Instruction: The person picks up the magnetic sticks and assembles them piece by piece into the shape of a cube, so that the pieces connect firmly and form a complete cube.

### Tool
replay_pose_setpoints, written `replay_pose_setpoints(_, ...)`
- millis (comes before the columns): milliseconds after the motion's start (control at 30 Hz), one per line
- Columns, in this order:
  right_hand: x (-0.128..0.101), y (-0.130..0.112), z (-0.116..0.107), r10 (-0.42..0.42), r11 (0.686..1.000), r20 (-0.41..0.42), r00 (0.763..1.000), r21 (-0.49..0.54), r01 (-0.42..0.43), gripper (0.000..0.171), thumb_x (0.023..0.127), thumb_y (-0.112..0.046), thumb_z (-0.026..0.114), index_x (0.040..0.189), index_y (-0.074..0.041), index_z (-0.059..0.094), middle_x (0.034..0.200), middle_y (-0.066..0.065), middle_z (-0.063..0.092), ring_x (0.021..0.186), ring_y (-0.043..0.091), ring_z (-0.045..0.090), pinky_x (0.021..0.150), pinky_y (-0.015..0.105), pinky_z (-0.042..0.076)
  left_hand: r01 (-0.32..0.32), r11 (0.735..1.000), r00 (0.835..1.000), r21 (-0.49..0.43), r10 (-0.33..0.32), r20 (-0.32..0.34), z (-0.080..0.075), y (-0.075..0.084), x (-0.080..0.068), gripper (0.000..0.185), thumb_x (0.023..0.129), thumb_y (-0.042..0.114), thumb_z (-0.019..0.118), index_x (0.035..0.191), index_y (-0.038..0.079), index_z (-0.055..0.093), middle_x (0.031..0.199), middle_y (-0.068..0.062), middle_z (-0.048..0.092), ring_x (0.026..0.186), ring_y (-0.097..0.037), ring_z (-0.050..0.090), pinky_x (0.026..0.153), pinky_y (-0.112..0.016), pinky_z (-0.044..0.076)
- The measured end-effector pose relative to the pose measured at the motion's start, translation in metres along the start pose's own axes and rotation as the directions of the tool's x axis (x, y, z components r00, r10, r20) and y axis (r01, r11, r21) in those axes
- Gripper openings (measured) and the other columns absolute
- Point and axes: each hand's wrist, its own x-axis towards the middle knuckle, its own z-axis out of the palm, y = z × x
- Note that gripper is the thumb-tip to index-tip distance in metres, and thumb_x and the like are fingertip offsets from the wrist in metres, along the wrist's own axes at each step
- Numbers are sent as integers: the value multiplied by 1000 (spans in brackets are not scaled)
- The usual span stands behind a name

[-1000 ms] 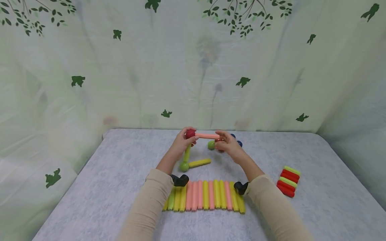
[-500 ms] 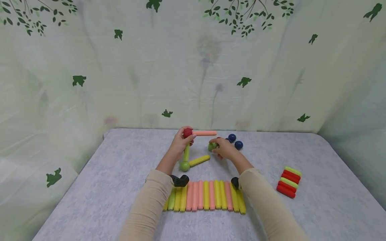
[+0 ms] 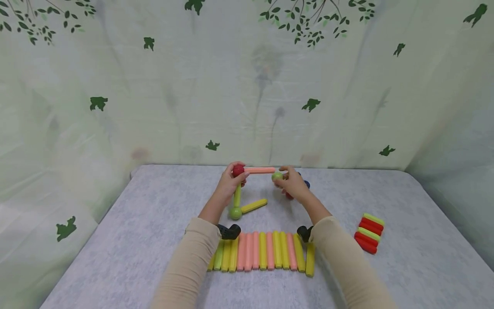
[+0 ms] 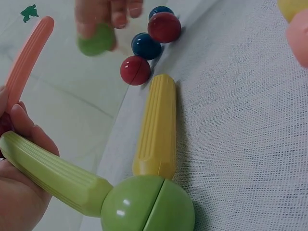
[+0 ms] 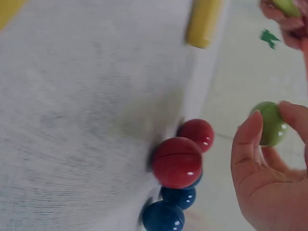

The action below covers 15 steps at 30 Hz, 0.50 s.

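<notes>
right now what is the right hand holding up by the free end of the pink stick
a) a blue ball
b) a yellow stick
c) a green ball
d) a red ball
c: the right hand pinches a small green plastic ball in its fingertips, right at the free end of the ridged pink plastic stick; the wrist view shows the same ball.

Home play corner: leaf-print curtain, toy sticks.

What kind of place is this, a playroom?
Probably a small staged play corner: a table under grey cloth, a leaf-printed curtain hung behind, and toy building sticks and balls laid out for building.
</notes>
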Motion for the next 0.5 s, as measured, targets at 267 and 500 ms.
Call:
replay_pose_setpoints(267,-6,-9,-16,-21,879,-45,999,476,40,45,89,-15,57,125,2,34,118,20,48,109,41,46,89,37,42,14,1000,1000,-4,-14,-20,0,3,0,39,85,14,62,121,13,46,108,-11,49,78,-19,49,72,-28,44)
replay_pose_setpoints(500,-5,-6,-14,-91,883,-48,995,457,103,44,88,-12,58,124,4,40,116,18,45,106,39,49,88,36,43,61,997,996,-37,-64,-67,1,3,-1,45,89,16,57,127,9,34,111,-13,48,82,-19,50,80,-31,43)
